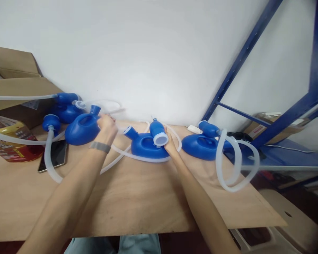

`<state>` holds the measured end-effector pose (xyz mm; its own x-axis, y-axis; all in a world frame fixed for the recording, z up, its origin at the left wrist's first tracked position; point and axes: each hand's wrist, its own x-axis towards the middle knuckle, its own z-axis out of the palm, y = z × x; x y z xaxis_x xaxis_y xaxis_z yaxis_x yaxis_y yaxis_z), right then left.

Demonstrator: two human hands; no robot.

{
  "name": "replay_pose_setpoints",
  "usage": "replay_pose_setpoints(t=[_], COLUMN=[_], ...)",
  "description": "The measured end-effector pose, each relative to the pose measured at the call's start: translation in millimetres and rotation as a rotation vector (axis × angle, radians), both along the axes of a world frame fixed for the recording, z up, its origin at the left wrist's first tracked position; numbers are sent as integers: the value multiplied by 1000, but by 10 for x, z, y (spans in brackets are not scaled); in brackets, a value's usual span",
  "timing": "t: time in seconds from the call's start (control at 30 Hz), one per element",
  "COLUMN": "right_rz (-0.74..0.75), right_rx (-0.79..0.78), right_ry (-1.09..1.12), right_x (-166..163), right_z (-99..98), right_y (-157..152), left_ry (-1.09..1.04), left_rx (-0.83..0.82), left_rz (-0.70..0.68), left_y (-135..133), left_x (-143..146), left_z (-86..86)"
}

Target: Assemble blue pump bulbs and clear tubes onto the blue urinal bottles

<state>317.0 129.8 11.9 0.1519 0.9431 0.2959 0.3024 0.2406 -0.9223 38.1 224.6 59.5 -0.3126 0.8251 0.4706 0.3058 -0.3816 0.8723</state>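
Observation:
My right hand (171, 143) grips a blue funnel cup (156, 128) with a white-rimmed mouth facing me. The cup is tilted over a blue urinal bottle (140, 144), whose white-rimmed slanted neck points up to the left. A translucent hose (148, 159) curves around the front of that bottle. My left hand (107, 125) is closed at the right end of another blue urinal bottle (81, 130). A whitish blur shows beside its fingers; what they hold is hidden. The right fingertips are partly hidden behind the cup.
On the right stands a urinal bottle (198, 146) with a coiled hose (219, 165), near a blue metal rack (238, 60). At left are a drink bottle (16, 141), a phone (54, 155), a hosed blue cup (51, 123) and a cardboard box (21, 86). The wooden table (137, 204) meets a white wall.

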Motion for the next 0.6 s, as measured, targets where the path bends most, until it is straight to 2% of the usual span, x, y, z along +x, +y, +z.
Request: replay_pose_setpoints(t=[0.1, 0.17, 0.4, 0.5, 0.6], right_rz=[-43, -53, -31, -14, 9], right_rx=[-19, -21, 4, 12, 24], right_ry=[14, 20, 16, 7, 3], right_x=[59, 72, 32, 28, 29], right_z=[13, 22, 76, 106, 117], right_y=[-34, -46, -119, -162, -189], left_ry=[93, 205, 619, 685, 693], left_rx=[-41, -22, 145, 178, 148], left_rz=[161, 188, -94, -189, -266], left_y=[-1, -90, -544, -683, -764], left_x=[-238, -320, -192, -129, -119], left_z=[78, 71, -112, -74, 49])
